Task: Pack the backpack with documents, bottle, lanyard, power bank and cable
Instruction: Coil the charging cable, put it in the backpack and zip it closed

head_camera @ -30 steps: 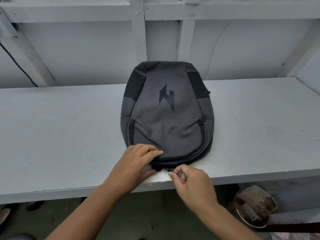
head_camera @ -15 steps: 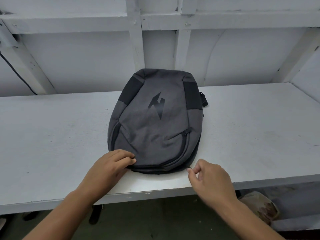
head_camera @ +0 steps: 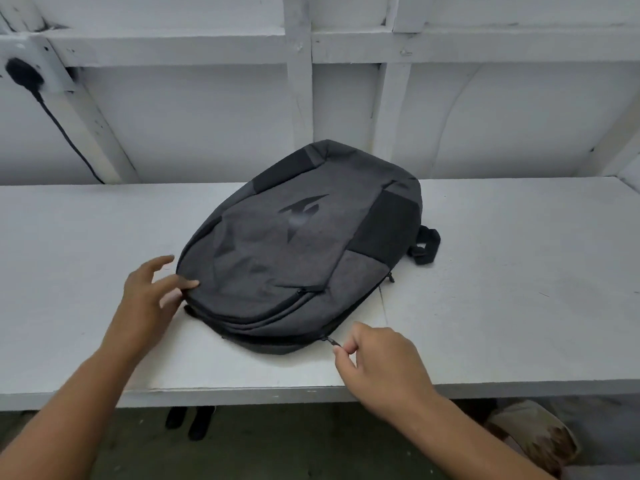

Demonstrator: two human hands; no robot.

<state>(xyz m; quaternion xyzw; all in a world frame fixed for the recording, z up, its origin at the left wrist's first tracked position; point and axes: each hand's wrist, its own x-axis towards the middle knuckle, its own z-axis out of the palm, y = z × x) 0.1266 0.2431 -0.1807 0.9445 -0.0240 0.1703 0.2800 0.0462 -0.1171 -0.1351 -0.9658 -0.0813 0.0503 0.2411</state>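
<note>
Grey fabric is what I am working on: the backpack [head_camera: 294,244] lies flat, front panel up, on the white table [head_camera: 519,289], with its rounded near end just beyond my pinch. My right hand [head_camera: 377,362] pinches the zipper pull [head_camera: 330,342] of the main compartment between thumb and forefinger. The other fingers are curled in behind and the wrist sits low over the table's near edge. My left hand [head_camera: 149,296] is spread and relaxed, well to the left of that pinch, its fingertips [head_camera: 188,283] touching the backpack's edge. I judge the step in hand to be running the main zip. I cannot tell whether it is opening or closing, since none of the things to be packed shows outside the backpack. The next move calls for a steady pull along the curve of the seam, away from my left hand, which should pin the fabric so the backpack neither slides nor turns
</note>
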